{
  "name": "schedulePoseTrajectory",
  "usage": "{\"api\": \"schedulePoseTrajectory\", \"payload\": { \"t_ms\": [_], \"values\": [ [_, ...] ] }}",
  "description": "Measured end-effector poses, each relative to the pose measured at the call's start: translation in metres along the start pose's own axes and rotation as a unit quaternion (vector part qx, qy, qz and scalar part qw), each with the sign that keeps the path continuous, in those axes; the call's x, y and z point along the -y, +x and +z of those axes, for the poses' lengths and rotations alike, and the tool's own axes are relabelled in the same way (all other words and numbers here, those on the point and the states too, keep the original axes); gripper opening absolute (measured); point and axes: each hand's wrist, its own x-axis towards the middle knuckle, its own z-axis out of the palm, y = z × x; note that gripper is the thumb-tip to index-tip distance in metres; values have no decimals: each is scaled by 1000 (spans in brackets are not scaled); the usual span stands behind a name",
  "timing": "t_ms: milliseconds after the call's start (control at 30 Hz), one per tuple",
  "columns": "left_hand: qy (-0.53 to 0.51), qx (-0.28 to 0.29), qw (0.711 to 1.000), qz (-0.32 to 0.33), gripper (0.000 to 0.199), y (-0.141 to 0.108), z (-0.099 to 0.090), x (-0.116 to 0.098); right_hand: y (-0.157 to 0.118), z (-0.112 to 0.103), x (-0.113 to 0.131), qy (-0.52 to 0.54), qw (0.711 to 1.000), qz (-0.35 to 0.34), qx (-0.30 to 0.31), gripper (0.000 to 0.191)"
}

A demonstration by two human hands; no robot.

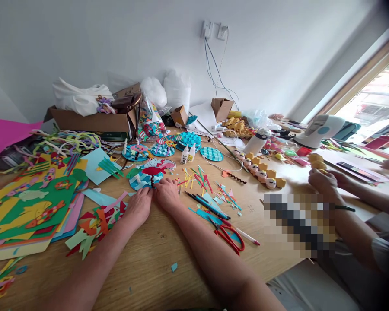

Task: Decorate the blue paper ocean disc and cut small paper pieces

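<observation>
A round blue paper craft with wavy strips (pixel 136 182) lies in front of me. A red paper fish (pixel 153 170) stands over it on a dark twisted pipe cleaner (pixel 152 180). My left hand (pixel 141 203) is closed at the near edge of the craft, left of the pipe cleaner. Close beside it, my right hand (pixel 167 193) has its fingers bent in on the same edge, right of the stem. The fingertips are partly hidden. Just behind are two small glue bottles (pixel 184 154) and similar blue discs (pixel 211 153).
Red-handled scissors (pixel 230 237) and dark pens (pixel 209 205) lie to the right. Paper scraps (pixel 100 222) and stacked coloured sheets (pixel 26 242) cover the left. At far right another person's hands (pixel 324 179) hold yellow pieces near a row of egg-carton figures (pixel 257 170).
</observation>
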Motion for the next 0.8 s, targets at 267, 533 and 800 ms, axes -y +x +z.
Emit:
{"api": "schedulePoseTrajectory", "payload": {
  "t_ms": [267, 533, 800],
  "values": [
    [-29, 16, 999, -1, 41, 1, 0, 3, 0, -2, -1, -3, 1000, 3, 2, 26],
    [-42, 18, 999, -5, 40, -1, 0, 3, 0, -4, -3, -10, 1000, 3, 4, 24],
    [-84, 1, 996, -1, 40, -3, 6, 9, 0, -3, -4, -17, 1000, -3, -2, 22]
  ]
}}
